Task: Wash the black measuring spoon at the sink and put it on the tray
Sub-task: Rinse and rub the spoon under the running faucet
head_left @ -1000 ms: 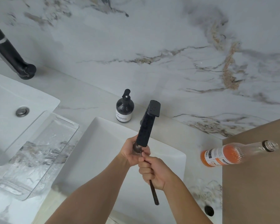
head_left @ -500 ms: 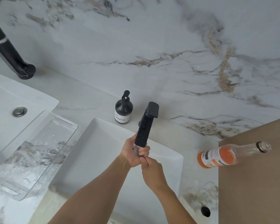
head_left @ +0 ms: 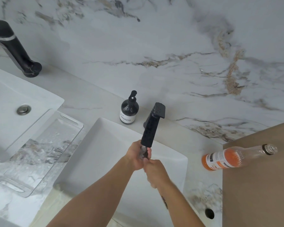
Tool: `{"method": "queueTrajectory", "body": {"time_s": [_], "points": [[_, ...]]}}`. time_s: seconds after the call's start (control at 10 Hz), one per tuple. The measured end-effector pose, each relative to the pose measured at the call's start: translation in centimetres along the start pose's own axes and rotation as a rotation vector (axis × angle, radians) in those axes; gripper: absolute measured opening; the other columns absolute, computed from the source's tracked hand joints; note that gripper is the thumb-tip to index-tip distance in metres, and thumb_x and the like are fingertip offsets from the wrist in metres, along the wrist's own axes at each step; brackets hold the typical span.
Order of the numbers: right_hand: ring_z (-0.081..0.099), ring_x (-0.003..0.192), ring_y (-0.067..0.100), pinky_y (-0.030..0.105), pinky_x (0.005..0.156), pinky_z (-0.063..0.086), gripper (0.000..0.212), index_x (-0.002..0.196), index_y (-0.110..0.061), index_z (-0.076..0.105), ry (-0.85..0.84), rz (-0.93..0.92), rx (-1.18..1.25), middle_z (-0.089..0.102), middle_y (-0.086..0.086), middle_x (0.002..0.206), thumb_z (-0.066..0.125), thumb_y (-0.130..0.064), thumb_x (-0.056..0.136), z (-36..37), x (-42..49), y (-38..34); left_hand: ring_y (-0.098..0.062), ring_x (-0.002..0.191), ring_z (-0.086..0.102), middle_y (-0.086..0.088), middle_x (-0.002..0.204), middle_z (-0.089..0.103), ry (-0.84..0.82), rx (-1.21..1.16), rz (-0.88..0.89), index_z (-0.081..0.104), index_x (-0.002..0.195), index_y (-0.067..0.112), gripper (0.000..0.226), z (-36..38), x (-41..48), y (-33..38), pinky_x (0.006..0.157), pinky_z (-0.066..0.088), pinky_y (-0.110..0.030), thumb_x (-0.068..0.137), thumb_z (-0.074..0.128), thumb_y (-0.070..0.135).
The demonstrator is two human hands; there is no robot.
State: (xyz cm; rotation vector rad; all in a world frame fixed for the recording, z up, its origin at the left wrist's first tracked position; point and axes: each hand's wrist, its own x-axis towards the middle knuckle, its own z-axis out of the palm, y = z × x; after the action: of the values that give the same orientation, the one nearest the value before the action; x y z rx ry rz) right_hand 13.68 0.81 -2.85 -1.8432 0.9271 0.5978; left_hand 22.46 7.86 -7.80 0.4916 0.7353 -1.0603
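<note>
Over the white sink, both hands meet under the black faucet. The left hand curls its fingers around the wet bowl of the black measuring spoon; the right hand, at 5 o'clock from it, looks closed, its grip hidden. The clear tray lies at 9 o'clock on the bench.

Now hides the spoon's handle inside the right hand, with water running over its bowl against the left hand.

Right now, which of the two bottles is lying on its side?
The orange bottle, uncapped, lying at the right of the sink. The black pump bottle stands upright behind the sink.
</note>
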Motion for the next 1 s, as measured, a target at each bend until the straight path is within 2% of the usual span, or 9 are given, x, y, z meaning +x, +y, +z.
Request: {"method": "queueTrajectory", "body": {"time_s": [0.1, 0.2, 0.3, 0.4, 0.5, 0.6, 0.7, 0.9, 1.0], "points": [[0.018, 0.038, 0.008, 0.02, 0.031, 0.015, 0.041, 0.061, -0.02, 0.049, -0.389, 0.287, 0.628, 0.023, -0.008, 0.052, 0.049, -0.039, 0.098, -1.2, 0.0, 0.3, -0.015, 0.052, 0.052, -0.002, 0.062, 0.052, -0.07, -0.069, 0.027, 0.06, 0.069, 0.007, 0.025, -1.1, -0.1, 0.1, 0.048, 0.051, -0.022, 0.086, 0.063, 0.025], [0.019, 0.037, 0.006, 0.018, 0.03, 0.015, 0.041, 0.06, -0.021, 0.051, -0.501, 0.39, 0.89, 0.02, -0.009, 0.053, 0.055, -0.041, 0.095, -0.3, -0.5, 1.2, -0.022, 0.071, 0.064, -0.008, 0.082, 0.064, -0.147, -0.168, -0.006, 0.069, 0.087, 0.0, 0.041, -1.7, -0.1, 0.0, 0.057, 0.059, -0.031, 0.088, 0.063, 0.04], [0.038, 0.043, 0.012, 0.023, 0.038, 0.034, 0.033, 0.074, -0.02, 0.054, -0.151, 0.083, 0.143, 0.041, -0.007, 0.055, 0.045, -0.04, 0.098, -0.1, -0.7, 1.1, -0.031, 0.087, 0.074, -0.012, 0.106, 0.075, -0.198, -0.148, -0.044, 0.074, 0.104, -0.005, 0.054, -2.1, -0.3, 0.0, 0.065, 0.06, -0.033, 0.092, 0.056, 0.045], [0.058, 0.061, 0.028, 0.033, 0.055, 0.046, 0.02, 0.106, -0.02, 0.055, 0.322, -0.249, -0.891, 0.068, 0.004, 0.075, 0.038, -0.022, 0.097, 0.4, -0.3, 1.8, -0.031, 0.089, 0.075, -0.013, 0.113, 0.075, -0.16, -0.138, -0.04, 0.065, 0.121, -0.001, 0.052, -1.2, -0.4, 0.0, 0.066, 0.06, -0.033, 0.094, 0.053, 0.043], [0.062, 0.062, 0.021, 0.029, 0.052, 0.043, 0.027, 0.1, -0.018, 0.059, 0.316, -0.205, -0.473, 0.067, 0.003, 0.078, 0.034, -0.029, 0.1, 1.5, -0.4, 1.1, -0.031, 0.081, 0.075, -0.016, 0.106, 0.076, -0.132, -0.071, -0.013, 0.068, 0.114, -0.003, 0.047, 0.1, -0.2, 0.2, 0.063, 0.062, -0.033, 0.093, 0.055, 0.037], [0.027, 0.038, 0.008, 0.021, 0.033, 0.022, 0.037, 0.07, -0.018, 0.056, -0.215, 0.223, 0.624, 0.034, -0.006, 0.056, 0.047, -0.039, 0.098, 1.0, -0.1, -0.2, -0.027, 0.076, 0.072, -0.018, 0.093, 0.074, -0.152, -0.106, -0.013, 0.068, 0.103, -0.004, 0.041, -0.2, -0.2, 0.9, 0.067, 0.062, -0.032, 0.095, 0.052, 0.033], [0.019, 0.036, 0.006, 0.019, 0.029, 0.017, 0.043, 0.059, -0.021, 0.051, -0.467, 0.293, 0.927, 0.022, -0.009, 0.05, 0.053, -0.043, 0.096, 0.4, -0.5, -0.3, -0.03, 0.084, 0.075, -0.018, 0.093, 0.075, -0.227, -0.173, -0.016, 0.075, 0.09, -0.006, 0.048, -1.4, -0.3, 1.5, 0.074, 0.062, -0.036, 0.095, 0.052, 0.036], [0.061, 0.067, 0.025, 0.032, 0.055, 0.041, 0.02, 0.099, -0.022, 0.057, 0.352, -0.191, -0.743, 0.066, 0.002, 0.077, 0.038, -0.029, 0.098, 1.4, 0.5, -0.1, -0.034, 0.085, 0.074, -0.019, 0.1, 0.075, -0.12, -0.178, -0.038, 0.058, 0.119, 0.006, 0.034, -1.3, 0.0, 1.5, 0.08, 0.055, -0.033, 0.097, 0.047, 0.03], [0.06, 0.08, 0.025, 0.033, 0.061, 0.046, 0.022, 0.112, -0.02, 0.057, 0.5, -0.265, -0.826, 0.066, 0.003, 0.088, 0.039, -0.021, 0.099, 1.8, 0.2, 0.7, -0.023, 0.052, 0.058, -0.01, 0.065, 0.066, -0.029, 0.085, -0.005, 0.058, 0.092, 0.011, 0.025, -0.1, 0.0, 1.4, 0.052, 0.04, -0.027, 0.095, 0.049, 0.034]]}}
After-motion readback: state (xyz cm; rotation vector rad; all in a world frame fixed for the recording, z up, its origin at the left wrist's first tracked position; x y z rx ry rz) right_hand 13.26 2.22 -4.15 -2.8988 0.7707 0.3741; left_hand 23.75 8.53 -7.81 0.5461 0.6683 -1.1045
